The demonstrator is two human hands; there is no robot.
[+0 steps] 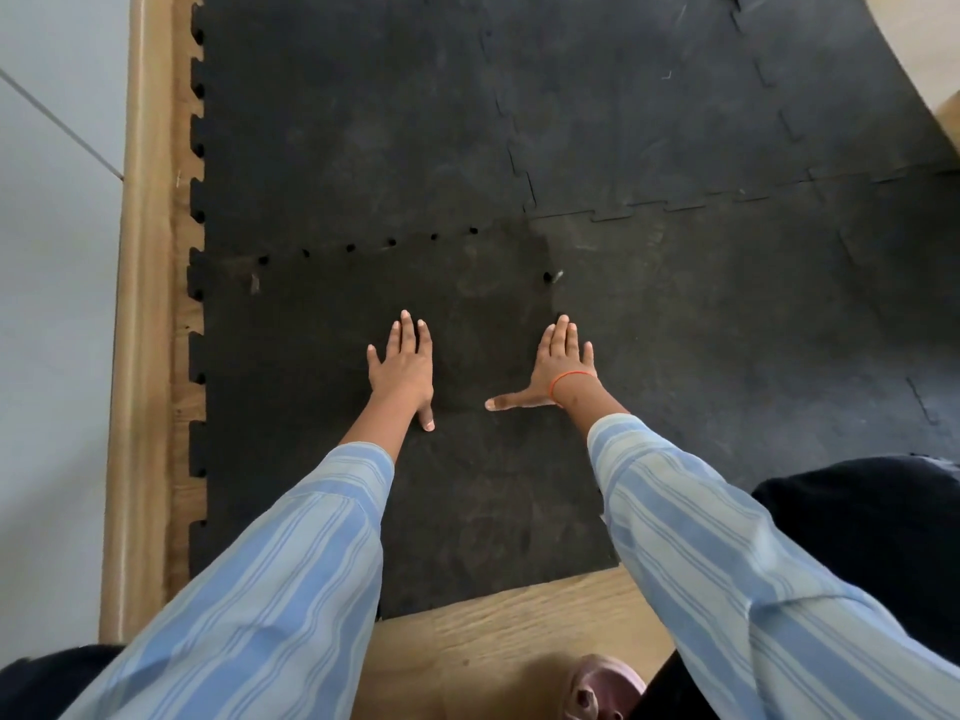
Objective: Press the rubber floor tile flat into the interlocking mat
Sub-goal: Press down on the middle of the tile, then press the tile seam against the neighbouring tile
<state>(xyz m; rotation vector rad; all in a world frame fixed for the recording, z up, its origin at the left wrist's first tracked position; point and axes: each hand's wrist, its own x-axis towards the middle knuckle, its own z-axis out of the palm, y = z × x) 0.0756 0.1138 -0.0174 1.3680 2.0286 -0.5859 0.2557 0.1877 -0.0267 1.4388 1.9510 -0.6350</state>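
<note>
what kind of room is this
Probably an indoor room getting gym-style flooring: black interlocking rubber mats cover a wood-look floor, with a baseboard and pale wall on the left.

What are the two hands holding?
Nothing is held. The left hand and right hand lie flat, fingers spread, palms down on the black rubber floor tile.

The black rubber floor tile (467, 485) is matt and faintly scuffed, like the dusty grey-black interlocking rubber mat (675, 122) around it. The pale wooden floor (519, 626) shows smooth, satin grain. The blue-and-white striped sleeves (291, 563) are soft woven cloth.
</note>
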